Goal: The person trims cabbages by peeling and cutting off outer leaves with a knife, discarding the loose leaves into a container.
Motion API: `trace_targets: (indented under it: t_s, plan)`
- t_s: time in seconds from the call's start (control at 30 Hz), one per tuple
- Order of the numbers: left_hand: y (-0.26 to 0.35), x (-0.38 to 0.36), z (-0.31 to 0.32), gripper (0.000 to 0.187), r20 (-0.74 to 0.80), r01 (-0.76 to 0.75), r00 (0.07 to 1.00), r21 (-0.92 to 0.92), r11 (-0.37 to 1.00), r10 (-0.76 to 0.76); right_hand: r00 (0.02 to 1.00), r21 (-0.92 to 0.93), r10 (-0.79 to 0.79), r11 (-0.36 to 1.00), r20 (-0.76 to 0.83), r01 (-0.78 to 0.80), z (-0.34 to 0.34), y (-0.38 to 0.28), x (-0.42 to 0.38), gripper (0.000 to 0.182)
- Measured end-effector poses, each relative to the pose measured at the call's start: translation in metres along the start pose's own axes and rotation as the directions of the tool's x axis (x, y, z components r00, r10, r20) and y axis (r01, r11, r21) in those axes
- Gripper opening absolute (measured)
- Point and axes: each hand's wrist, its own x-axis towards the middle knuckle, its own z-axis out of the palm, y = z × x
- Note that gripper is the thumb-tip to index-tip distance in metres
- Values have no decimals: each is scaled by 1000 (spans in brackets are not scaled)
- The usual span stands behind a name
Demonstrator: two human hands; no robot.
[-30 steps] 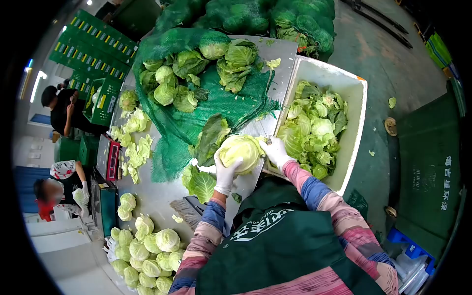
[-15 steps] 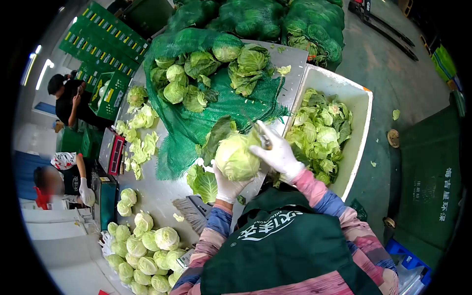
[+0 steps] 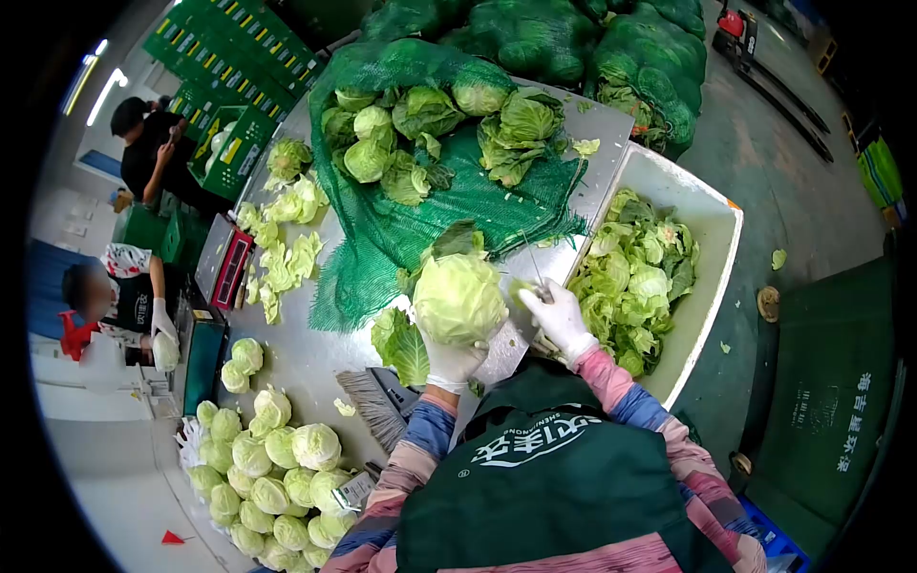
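A pale green cabbage [image 3: 460, 298] rests in my left hand [image 3: 449, 361], which cups it from below, fingers mostly hidden behind it. My right hand [image 3: 562, 325], white-gloved like the left, is closed just right of the cabbage, apart from it. From this fist a thin knife [image 3: 535, 260] points up and away; its handle is mostly covered. A small piece of leaf [image 3: 521, 290] shows at the fingertips. Behind the cabbage are darker outer leaves [image 3: 458, 239]. One loose leaf [image 3: 399, 346] lies on the metal table [image 3: 334, 377] to the left.
Untrimmed cabbages [image 3: 368, 160] lie on green netting [image 3: 420, 229]. A white bin [image 3: 712, 239] at right holds stripped leaves. Trimmed cabbages [image 3: 272, 492] are piled front left, near a brush [image 3: 373, 406]. Two people stand at left; one gloved hand [image 3: 164, 329] holds a cabbage.
My right hand has drawn away from the cabbage, to the right and down, with the knife. The cabbage is turned slightly in my left hand. The whole view has shifted a little.
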Motion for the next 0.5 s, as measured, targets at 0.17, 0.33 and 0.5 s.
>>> trace_targets:
  t_s: [0.17,0.33,0.5]
  plan:
    - [-4,-8,22,94,-141,-180,949,487,855,280,983,95,-154,985,104,145,13,-40,7,43]
    - [-7,-15,31,86,68,-380,884,680,628,462,995,-328,-61,944,-73,34,-14,46,40,29]
    - [-22,-17,80,98,303,-381,764,924,20,570,990,150,31,987,137,-52,-21,-20,2,45]
